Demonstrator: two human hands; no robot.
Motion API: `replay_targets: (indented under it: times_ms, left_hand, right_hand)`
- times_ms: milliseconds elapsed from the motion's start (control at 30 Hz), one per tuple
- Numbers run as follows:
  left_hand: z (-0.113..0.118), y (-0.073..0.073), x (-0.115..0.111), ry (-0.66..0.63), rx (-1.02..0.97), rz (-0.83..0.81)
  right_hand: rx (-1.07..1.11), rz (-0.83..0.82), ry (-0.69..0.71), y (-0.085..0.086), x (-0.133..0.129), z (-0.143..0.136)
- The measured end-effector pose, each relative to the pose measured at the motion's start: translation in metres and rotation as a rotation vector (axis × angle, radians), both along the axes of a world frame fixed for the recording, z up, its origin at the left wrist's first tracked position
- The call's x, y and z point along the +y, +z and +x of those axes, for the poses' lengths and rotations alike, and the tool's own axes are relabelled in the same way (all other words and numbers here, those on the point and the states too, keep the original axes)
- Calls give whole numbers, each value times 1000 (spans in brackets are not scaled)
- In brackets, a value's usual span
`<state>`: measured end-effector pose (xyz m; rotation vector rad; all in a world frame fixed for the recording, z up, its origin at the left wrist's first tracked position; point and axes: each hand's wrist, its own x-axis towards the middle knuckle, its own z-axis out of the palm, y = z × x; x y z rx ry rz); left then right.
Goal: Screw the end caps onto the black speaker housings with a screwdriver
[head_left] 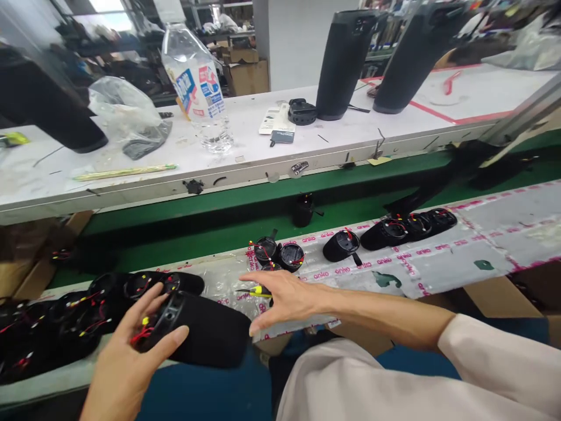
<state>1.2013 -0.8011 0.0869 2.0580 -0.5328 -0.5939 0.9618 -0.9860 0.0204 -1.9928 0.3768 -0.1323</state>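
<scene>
My left hand (127, 351) grips the open end of a black cylindrical speaker housing (213, 330), thumb on its near side and fingers across the far rim. Red wires with a yellow connector (144, 327) stick out of that end, close to my palm. By the housing's other end is my right hand (289, 298), its thumb and forefinger spread apart and the thumb tip close to the housing. Between them a pointed tool with a yellow-and-black handle (262, 290) juts from the palm; the fingers around it are mostly hidden.
Several wired housings (90, 313) crowd the bench at left. More housings (385, 234) stand along the plastic-covered bench (315, 275). On the raised white shelf (249, 152) are a plastic bottle (197, 93), a clear bag (127, 111) and upright black speakers (346, 64). A green strip (228, 216) runs beneath.
</scene>
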Motion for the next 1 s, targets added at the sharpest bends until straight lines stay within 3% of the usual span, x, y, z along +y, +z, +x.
replay_targets:
  times_ms: [67, 167, 300, 433, 533, 600, 667, 800, 867, 933, 1000]
  left_hand:
    - [-18, -16, 13, 72, 243, -133]
    - [-57, -36, 22, 281, 385, -228]
    - [-114, -52, 35, 391, 522, -412]
    - [-159, -82, 62, 389, 792, -642]
    - [-174, -112, 79, 477, 946, -627]
    - [-177, -124, 83, 552, 1028, -582]
    - [-178, -125, 81, 601, 1075, -563]
    - [-181, -102, 69, 648, 878, -507]
    - [-184, -91, 66, 602, 728, -457]
    - [-186, -86, 66, 553, 676, -406]
    - [-188, -85, 68, 537, 659, -363]
  right_hand:
    - [76, 191, 81, 0, 10, 4]
    - [125, 540, 142, -12, 31, -1]
    - [229, 974, 73, -35, 55, -16]
    - [256, 1140, -14, -43, 67, -27]
    - [273, 1144, 33, -44, 67, -33]
    - [307, 1100, 89, -42, 64, -37]
    - [339, 966, 138, -33, 56, -42]
    - [271, 253, 119, 9, 38, -51]
    - [239, -67, 219, 34, 33, -50]
    - [224, -285, 374, 51, 33, -46]
    - [196, -459, 456, 57, 38, -41]
